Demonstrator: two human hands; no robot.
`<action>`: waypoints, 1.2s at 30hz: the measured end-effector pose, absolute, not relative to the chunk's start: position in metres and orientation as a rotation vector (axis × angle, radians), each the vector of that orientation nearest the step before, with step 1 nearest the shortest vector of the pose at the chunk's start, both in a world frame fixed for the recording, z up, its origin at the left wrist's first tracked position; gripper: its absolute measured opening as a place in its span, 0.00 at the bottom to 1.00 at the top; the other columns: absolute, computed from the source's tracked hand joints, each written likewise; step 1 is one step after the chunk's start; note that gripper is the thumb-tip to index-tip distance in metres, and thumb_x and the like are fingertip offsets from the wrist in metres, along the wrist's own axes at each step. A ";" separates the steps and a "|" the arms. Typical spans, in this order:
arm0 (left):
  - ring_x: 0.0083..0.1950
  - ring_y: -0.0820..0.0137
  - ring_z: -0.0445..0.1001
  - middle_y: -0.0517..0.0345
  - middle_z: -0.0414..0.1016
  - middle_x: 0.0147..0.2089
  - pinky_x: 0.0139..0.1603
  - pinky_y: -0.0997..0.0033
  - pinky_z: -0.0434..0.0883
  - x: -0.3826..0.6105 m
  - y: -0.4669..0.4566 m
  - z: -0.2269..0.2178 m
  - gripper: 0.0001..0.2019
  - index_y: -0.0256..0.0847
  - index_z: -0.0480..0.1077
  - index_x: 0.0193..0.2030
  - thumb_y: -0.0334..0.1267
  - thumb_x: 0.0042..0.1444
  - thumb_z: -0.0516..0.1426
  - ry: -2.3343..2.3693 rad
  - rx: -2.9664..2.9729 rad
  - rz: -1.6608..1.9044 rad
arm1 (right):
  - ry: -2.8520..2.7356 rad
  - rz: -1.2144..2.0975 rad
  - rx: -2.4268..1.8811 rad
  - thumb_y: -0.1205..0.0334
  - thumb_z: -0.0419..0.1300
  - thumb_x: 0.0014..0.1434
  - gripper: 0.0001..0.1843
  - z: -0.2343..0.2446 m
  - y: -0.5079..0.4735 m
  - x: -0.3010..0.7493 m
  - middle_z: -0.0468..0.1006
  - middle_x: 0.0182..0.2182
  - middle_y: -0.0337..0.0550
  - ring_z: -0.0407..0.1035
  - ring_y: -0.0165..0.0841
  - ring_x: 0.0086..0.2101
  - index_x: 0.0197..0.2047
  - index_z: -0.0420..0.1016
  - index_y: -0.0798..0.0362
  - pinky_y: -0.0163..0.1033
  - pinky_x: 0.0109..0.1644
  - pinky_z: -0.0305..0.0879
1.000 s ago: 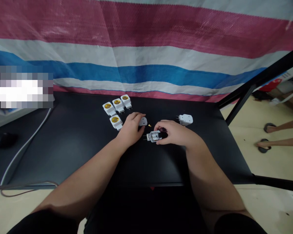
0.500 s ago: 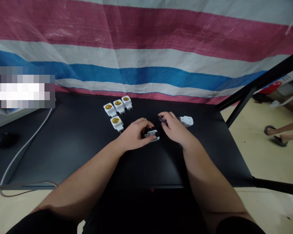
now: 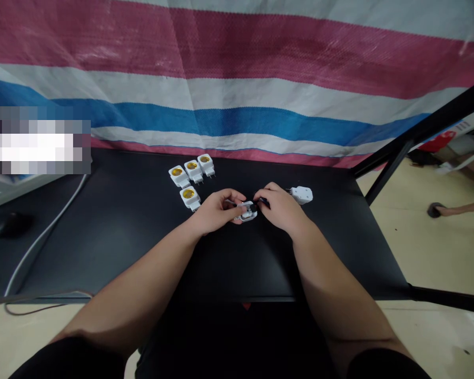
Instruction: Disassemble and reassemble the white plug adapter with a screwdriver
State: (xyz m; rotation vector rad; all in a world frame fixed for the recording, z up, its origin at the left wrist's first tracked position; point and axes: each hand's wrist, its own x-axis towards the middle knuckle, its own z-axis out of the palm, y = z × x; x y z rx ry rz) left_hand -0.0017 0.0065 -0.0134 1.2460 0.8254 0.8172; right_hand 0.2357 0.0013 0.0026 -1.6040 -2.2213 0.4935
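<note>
My left hand (image 3: 220, 211) is closed on a white plug-in lamp socket (image 3: 249, 215), its thumb resting over the inner parts. The socket lies open side up, with grey-white parts showing inside and a dark piece at its right end. Close against that end, my right hand (image 3: 278, 207) has its fingers pinched around a small dark object (image 3: 264, 201), mostly hidden, whose kind I cannot make out. Just right of that hand, a white plug-in piece (image 3: 302, 195) lies with its back up and its prongs pointing left.
Several white lamp sockets with gold-coloured insides (image 3: 188, 195) lie left of my hands on the black table (image 3: 134, 231). At far left are a black mouse (image 3: 8, 225) and a grey cable (image 3: 49, 231). A striped tarp (image 3: 237, 123) hangs behind; a black metal frame (image 3: 391, 168) stands at right.
My left hand has lifted the lamp socket slightly and gripped it more firmly. The right hand has moved left with the dark object, up to the socket's end. A person's legs have shifted at right.
</note>
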 end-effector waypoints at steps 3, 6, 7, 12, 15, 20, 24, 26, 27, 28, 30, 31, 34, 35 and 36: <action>0.43 0.70 0.82 0.55 0.78 0.46 0.42 0.67 0.87 -0.002 0.007 -0.009 0.21 0.38 0.79 0.50 0.40 0.54 0.77 0.796 1.107 0.864 | -2.154 0.458 -1.497 0.68 0.61 0.69 0.10 0.008 0.002 0.235 0.77 0.48 0.49 0.76 0.45 0.48 0.47 0.83 0.48 0.52 0.56 0.73; 0.45 0.70 0.81 0.54 0.79 0.49 0.48 0.64 0.88 -0.001 0.007 -0.007 0.23 0.38 0.79 0.51 0.38 0.52 0.78 0.735 1.041 0.897 | -1.947 0.540 -1.356 0.61 0.56 0.76 0.12 0.016 0.002 0.233 0.78 0.44 0.47 0.75 0.40 0.41 0.50 0.83 0.47 0.49 0.50 0.74; 0.46 0.70 0.81 0.54 0.79 0.49 0.50 0.62 0.88 -0.002 0.007 -0.007 0.23 0.38 0.78 0.52 0.38 0.52 0.78 0.718 1.037 0.904 | -1.890 0.617 -1.307 0.58 0.56 0.77 0.13 0.018 0.001 0.232 0.79 0.43 0.46 0.75 0.38 0.39 0.51 0.82 0.47 0.48 0.47 0.74; 0.45 0.71 0.82 0.55 0.79 0.47 0.54 0.58 0.87 -0.004 0.009 -0.014 0.25 0.40 0.76 0.55 0.33 0.51 0.77 0.695 1.078 0.938 | -1.877 0.874 -1.151 0.56 0.68 0.68 0.10 0.018 -0.001 0.229 0.78 0.43 0.44 0.76 0.38 0.41 0.52 0.82 0.45 0.45 0.45 0.77; 0.42 0.73 0.82 0.57 0.77 0.47 0.53 0.59 0.87 -0.005 0.011 -0.018 0.28 0.40 0.75 0.56 0.31 0.50 0.77 0.711 1.076 0.957 | -1.884 0.876 -1.152 0.62 0.69 0.66 0.12 0.015 -0.003 0.228 0.78 0.46 0.45 0.77 0.38 0.43 0.52 0.81 0.45 0.48 0.50 0.80; 0.44 0.71 0.83 0.56 0.78 0.49 0.53 0.59 0.87 -0.005 0.010 -0.015 0.27 0.41 0.75 0.56 0.31 0.52 0.76 0.719 1.075 0.935 | -1.874 0.848 -1.104 0.64 0.67 0.66 0.13 0.015 -0.003 0.228 0.78 0.49 0.46 0.78 0.38 0.43 0.53 0.81 0.44 0.49 0.50 0.80; 0.45 0.68 0.84 0.52 0.79 0.51 0.52 0.60 0.86 -0.005 0.007 -0.010 0.24 0.41 0.76 0.57 0.32 0.54 0.75 0.677 1.101 0.854 | -1.872 0.791 -1.079 0.65 0.67 0.66 0.13 0.015 -0.002 0.227 0.77 0.46 0.45 0.75 0.36 0.39 0.53 0.83 0.45 0.48 0.47 0.78; 0.44 0.68 0.85 0.52 0.80 0.52 0.50 0.60 0.86 -0.006 0.008 -0.010 0.27 0.42 0.75 0.59 0.33 0.54 0.75 0.655 1.118 0.846 | -1.831 0.786 -1.079 0.64 0.67 0.66 0.13 0.014 -0.002 0.225 0.77 0.47 0.45 0.76 0.36 0.40 0.53 0.82 0.46 0.48 0.47 0.79; 0.43 0.68 0.85 0.53 0.80 0.52 0.50 0.60 0.86 -0.006 0.009 -0.012 0.29 0.44 0.73 0.61 0.33 0.54 0.75 0.648 1.122 0.865 | -1.791 0.782 -1.082 0.63 0.67 0.66 0.12 0.014 -0.002 0.224 0.77 0.47 0.46 0.76 0.37 0.41 0.53 0.82 0.46 0.48 0.48 0.80; 0.43 0.68 0.85 0.55 0.79 0.51 0.50 0.59 0.86 -0.006 0.010 -0.013 0.32 0.45 0.71 0.63 0.33 0.54 0.75 0.646 1.125 0.898 | -1.742 0.772 -1.084 0.62 0.67 0.67 0.11 0.013 -0.002 0.222 0.77 0.48 0.46 0.77 0.37 0.43 0.52 0.81 0.46 0.48 0.49 0.80; 0.42 0.69 0.85 0.62 0.77 0.46 0.51 0.58 0.85 -0.006 0.012 -0.017 0.38 0.49 0.66 0.69 0.34 0.54 0.75 0.656 1.128 0.988 | -1.643 0.747 -1.094 0.61 0.67 0.67 0.09 0.013 -0.003 0.218 0.76 0.49 0.47 0.77 0.38 0.46 0.51 0.79 0.47 0.48 0.51 0.81; 0.41 0.69 0.84 0.65 0.76 0.42 0.51 0.58 0.85 -0.006 0.013 -0.018 0.40 0.50 0.64 0.72 0.35 0.55 0.75 0.661 1.128 1.033 | -1.604 0.747 -1.100 0.60 0.67 0.68 0.08 0.012 -0.004 0.216 0.76 0.49 0.47 0.77 0.38 0.46 0.50 0.78 0.47 0.48 0.51 0.81; 0.38 0.72 0.81 0.70 0.71 0.35 0.53 0.62 0.83 -0.006 0.016 -0.021 0.42 0.51 0.63 0.75 0.36 0.57 0.74 0.665 1.146 1.119 | -1.566 0.879 -1.102 0.58 0.67 0.68 0.08 0.012 -0.006 0.211 0.77 0.44 0.45 0.78 0.37 0.44 0.49 0.76 0.47 0.48 0.51 0.80; 0.38 0.73 0.80 0.69 0.71 0.34 0.53 0.64 0.82 -0.006 0.017 -0.021 0.41 0.50 0.65 0.74 0.35 0.56 0.75 0.666 1.162 1.139 | -1.570 0.954 -1.088 0.58 0.68 0.68 0.09 0.011 -0.007 0.209 0.78 0.43 0.43 0.78 0.37 0.42 0.49 0.76 0.47 0.47 0.49 0.80; 0.38 0.74 0.79 0.69 0.71 0.34 0.53 0.67 0.81 -0.006 0.017 -0.021 0.39 0.50 0.68 0.73 0.35 0.56 0.75 0.667 1.182 1.157 | -1.575 1.025 -1.065 0.57 0.68 0.67 0.09 0.011 -0.008 0.208 0.78 0.41 0.42 0.78 0.36 0.41 0.48 0.75 0.48 0.46 0.48 0.79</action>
